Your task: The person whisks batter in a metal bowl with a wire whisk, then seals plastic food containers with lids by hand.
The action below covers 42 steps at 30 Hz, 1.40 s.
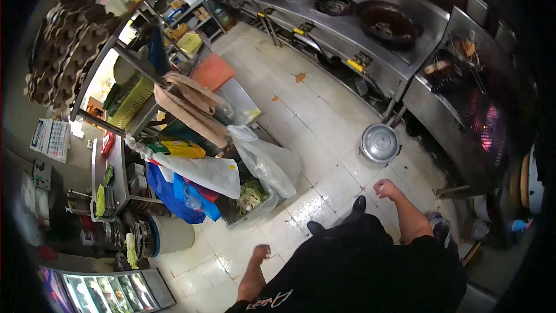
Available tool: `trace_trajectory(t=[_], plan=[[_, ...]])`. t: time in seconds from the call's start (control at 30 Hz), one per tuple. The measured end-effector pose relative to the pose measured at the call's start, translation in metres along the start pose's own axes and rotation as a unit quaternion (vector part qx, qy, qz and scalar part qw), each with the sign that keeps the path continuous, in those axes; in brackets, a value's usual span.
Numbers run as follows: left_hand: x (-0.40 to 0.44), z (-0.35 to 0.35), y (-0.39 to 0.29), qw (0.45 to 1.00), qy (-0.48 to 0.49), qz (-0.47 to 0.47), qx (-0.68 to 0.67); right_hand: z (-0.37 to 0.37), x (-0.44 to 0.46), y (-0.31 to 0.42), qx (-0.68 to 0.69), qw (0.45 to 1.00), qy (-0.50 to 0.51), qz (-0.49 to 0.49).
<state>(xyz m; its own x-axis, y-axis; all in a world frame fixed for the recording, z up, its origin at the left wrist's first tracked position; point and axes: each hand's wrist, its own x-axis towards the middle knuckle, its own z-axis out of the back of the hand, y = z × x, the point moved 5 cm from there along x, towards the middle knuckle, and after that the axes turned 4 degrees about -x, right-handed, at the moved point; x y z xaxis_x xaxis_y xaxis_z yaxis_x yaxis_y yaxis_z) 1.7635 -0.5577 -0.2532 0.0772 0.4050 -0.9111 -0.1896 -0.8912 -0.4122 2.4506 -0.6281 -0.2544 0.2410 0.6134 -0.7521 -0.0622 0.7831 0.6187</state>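
Meanwhile, mid-aisle: a person in a black top [359, 272] stands on a tiled kitchen floor [313, 139], at five o'clock from the centre of the view, both arms hanging apart.
Right hand: bare, the right hand [387, 189] hangs at four o'clock, near the pot but not touching it; its fingers look loosely bent, with nothing visible in their grip, though how far they close is unclear.
Left hand: at six o'clock, the left hand [262, 253] hangs clear of the grey crate [255, 213]; its fingers are too small to read, and no held object shows.
Pot: lidded and upright, a grey metal pot [379, 142] sits on the tiles at three o'clock.
Crate: greens [252, 191] lie inside at about half past six, beside a clear plastic bag [263, 159].
Range: a dark wok [402, 17] rests on the steel cooking range [431, 20] between one and two o'clock.
Progress: handling appears not begun, with the pot unlifted, its lid on, and the greens in their crate; anything finished beforehand cannot be told.
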Motion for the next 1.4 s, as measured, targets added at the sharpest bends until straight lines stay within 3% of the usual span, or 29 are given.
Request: trace_trajectory(t=[0.07,0.17,0.23,0.27,0.4,0.47,0.67,0.73,0.77,0.8,0.83,0.87,0.97,1.0,1.1,1.23,1.27,1.33,1.4], plan=[[-0.001,-0.015,-0.038,0.993,-0.066,-0.069,0.068,0.002,-0.001,-0.023,0.038,0.999,-0.003,0.002],[-0.003,-0.053,-0.084,0.994,0.017,-0.073,0.085,0.011,-0.002,-0.108,0.176,0.982,-0.051,-0.053],[-0.004,-0.087,-0.107,0.977,0.013,-0.047,0.207,0.013,-0.002,-0.175,0.147,0.983,-0.005,-0.105],[-0.001,-0.103,-0.117,0.964,0.011,-0.036,0.263,0.015,-0.033,-0.178,0.208,0.969,-0.051,-0.127],[0.024,-0.143,-0.144,0.953,0.037,-0.061,0.295,0.001,-0.06,-0.317,0.306,0.933,-0.065,-0.177],[0.027,-0.171,-0.16,0.939,0.036,-0.051,0.337,0.015,-0.069,-0.326,0.194,0.967,-0.047,-0.156],[0.053,-0.235,-0.203,0.907,0.036,-0.098,0.407,0.031,-0.036,-0.303,0.031,0.993,0.065,-0.098],[0.055,-0.257,-0.225,0.894,0.027,-0.142,0.425,0.02,0.056,-0.337,-0.024,0.989,0.08,-0.124],[0.055,-0.262,-0.228,0.908,0.034,-0.138,0.395,0.027,0.07,-0.275,-0.217,0.969,0.086,-0.075],[0.054,-0.266,-0.232,0.92,0.041,-0.135,0.367,0.039,0.066,-0.178,-0.405,0.911,0.076,-0.031],[0.058,-0.272,-0.244,0.93,0.049,-0.136,0.339,0.036,0.094,-0.139,-0.455,0.887,0.041,0.061],[0.071,-0.276,-0.247,0.952,0.064,-0.085,0.287,0.043,0.105,-0.086,-0.457,0.879,0.042,0.128],[0.088,-0.3,-0.277,0.988,0.091,-0.04,0.12,0.058,0.118,0.063,-0.354,0.912,-0.007,0.208],[0.097,-0.309,-0.293,0.987,0.14,-0.037,0.071,0.062,0.128,0.1,-0.322,0.918,-0.003,0.233],[0.124,-0.349,-0.352,0.982,0.16,-0.087,0.057,0.072,0.15,0.187,-0.294,0.927,0.017,0.231],[0.154,-0.41,-0.46,0.965,0.175,-0.168,0.103,0.093,0.188,0.244,-0.25,0.936,0.042,0.244],[0.153,-0.427,-0.491,0.952,0.182,-0.203,0.142,0.102,0.182,0.266,-0.198,0.964,0.08,0.161],[0.205,-0.456,-0.534,0.921,0.271,-0.222,0.169,0.121,0.207,0.296,-0.162,0.976,0.062,0.135],[0.174,-0.48,-0.607,0.899,0.23,-0.262,0.266,0.135,0.216,0.327,-0.07,0.99,0.061,0.103]])
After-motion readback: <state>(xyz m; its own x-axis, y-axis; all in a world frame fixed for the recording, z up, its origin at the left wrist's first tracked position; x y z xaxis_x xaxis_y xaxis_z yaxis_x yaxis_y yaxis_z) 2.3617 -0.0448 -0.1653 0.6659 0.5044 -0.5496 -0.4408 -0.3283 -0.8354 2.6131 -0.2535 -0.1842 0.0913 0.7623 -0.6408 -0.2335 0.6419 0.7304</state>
